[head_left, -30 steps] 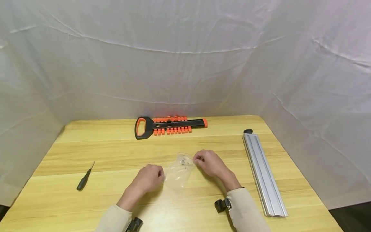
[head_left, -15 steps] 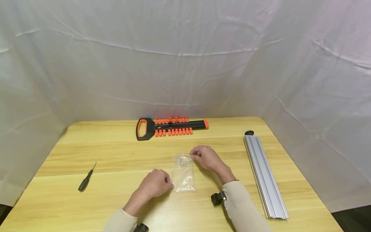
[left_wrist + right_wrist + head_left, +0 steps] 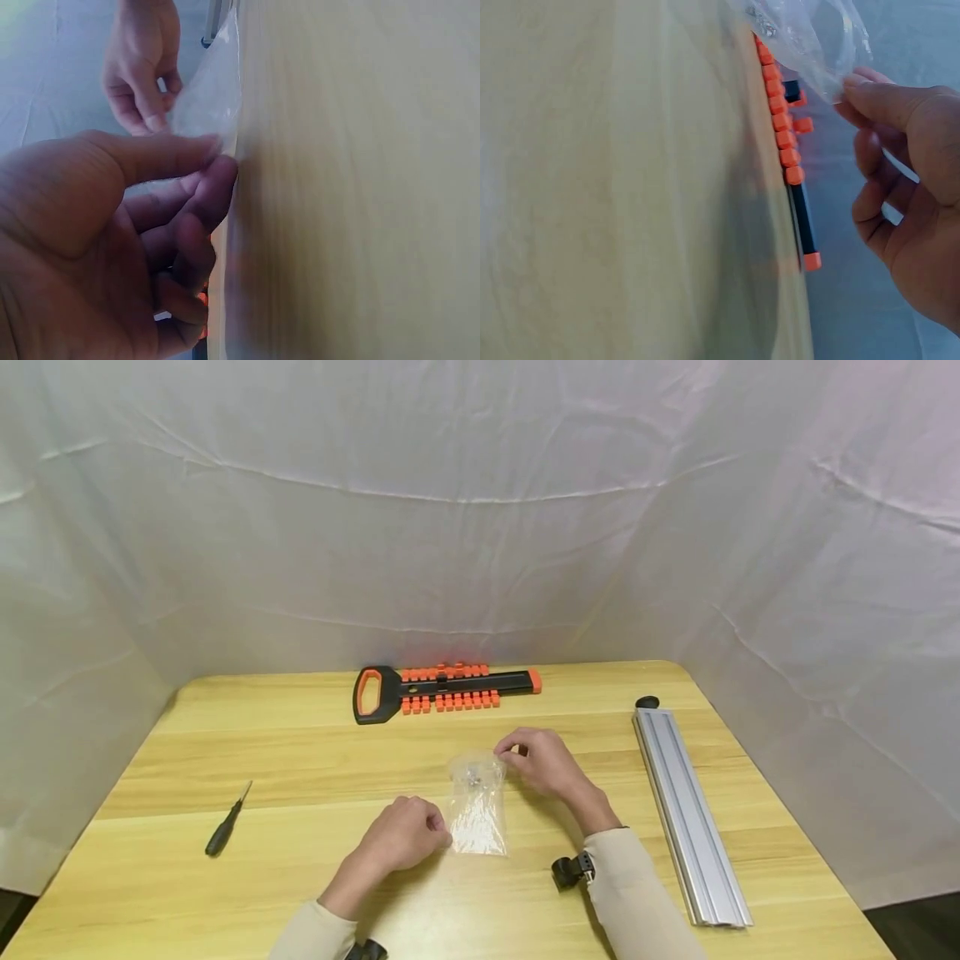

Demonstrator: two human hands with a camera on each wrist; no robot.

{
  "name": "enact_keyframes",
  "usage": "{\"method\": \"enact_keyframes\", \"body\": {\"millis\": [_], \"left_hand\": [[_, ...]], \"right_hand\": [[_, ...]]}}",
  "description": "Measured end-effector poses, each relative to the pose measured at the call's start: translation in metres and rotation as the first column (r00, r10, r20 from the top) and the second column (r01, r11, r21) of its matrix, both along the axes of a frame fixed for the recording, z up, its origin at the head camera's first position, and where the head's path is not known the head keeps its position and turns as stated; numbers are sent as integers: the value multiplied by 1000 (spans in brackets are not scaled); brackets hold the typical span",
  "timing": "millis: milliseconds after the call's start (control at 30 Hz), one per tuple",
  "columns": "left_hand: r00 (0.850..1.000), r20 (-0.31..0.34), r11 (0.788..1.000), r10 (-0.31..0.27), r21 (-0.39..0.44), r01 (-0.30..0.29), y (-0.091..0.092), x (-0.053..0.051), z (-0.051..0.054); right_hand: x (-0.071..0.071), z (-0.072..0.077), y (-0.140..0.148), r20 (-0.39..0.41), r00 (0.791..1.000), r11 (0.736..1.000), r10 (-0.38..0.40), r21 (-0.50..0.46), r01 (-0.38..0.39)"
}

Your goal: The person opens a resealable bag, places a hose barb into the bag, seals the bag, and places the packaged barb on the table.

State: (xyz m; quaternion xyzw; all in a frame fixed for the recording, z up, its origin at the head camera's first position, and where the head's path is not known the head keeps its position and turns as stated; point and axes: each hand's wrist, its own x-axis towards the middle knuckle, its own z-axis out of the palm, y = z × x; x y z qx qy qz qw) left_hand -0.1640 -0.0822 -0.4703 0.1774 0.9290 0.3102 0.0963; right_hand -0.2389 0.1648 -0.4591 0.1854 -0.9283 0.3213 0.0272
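A clear plastic bag (image 3: 478, 818) lies in the middle of the table with small metal pieces (image 3: 474, 775) near its far end; their exact kind is too small to tell. My left hand (image 3: 401, 835) pinches the bag's near left corner between thumb and forefinger, as the left wrist view shows with the bag's film (image 3: 214, 97) stretching away from the fingertips. At the far right corner, my right hand (image 3: 546, 764) pinches the bag's edge. In the right wrist view that end of the bag (image 3: 817, 45) is lifted off the table and looks spread apart.
Behind the bag lies a black and orange tool holder (image 3: 450, 686) with a loop handle. A dark-handled screwdriver (image 3: 225, 827) is on the left. Along the right side rests a long silver aluminium profile (image 3: 690, 818) with a black knob (image 3: 647, 702) by its far end. Pale sheeting (image 3: 480, 552) surrounds the table (image 3: 300, 760).
The bag, skewed and crumpled a second ago, now lies straighter and flatter. My left hand has shifted right; my right hand has moved slightly away from me and lifted the bag's far end.
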Motion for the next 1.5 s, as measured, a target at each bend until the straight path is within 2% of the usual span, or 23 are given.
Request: {"method": "enact_keyframes", "body": {"millis": [167,400,533,767,1067,1300,1433,1500], "left_hand": [[999,-46,1000,23,1,-23,1,-3,1],[996,-71,998,63,32,-60,2,-4,3],[991,-101,994,91,68,-85,2,-4,2],[980,-99,979,174,121,-161,6,-6,0],[977,-92,968,190,181,-172,10,-8,1],[976,-100,966,194,191,-173,7,-10,3],[968,-88,948,234,243,-207,4,-12,9],[962,-103,934,251,285,-213,3,-13,14]], "right_hand": [[1,9,3,-164,985,995,55,-76,-68],[5,22,4,-348,932,983,99,-112,-146],[11,30,4,-412,905,978,100,-128,-167],[21,43,5,-479,872,961,99,-181,-208],[27,56,5,-553,820,909,146,-252,-332],[29,56,1,-556,819,899,145,-271,-343],[30,56,0,-549,823,892,144,-288,-348],[31,55,0,-552,822,892,139,-291,-346]]}}
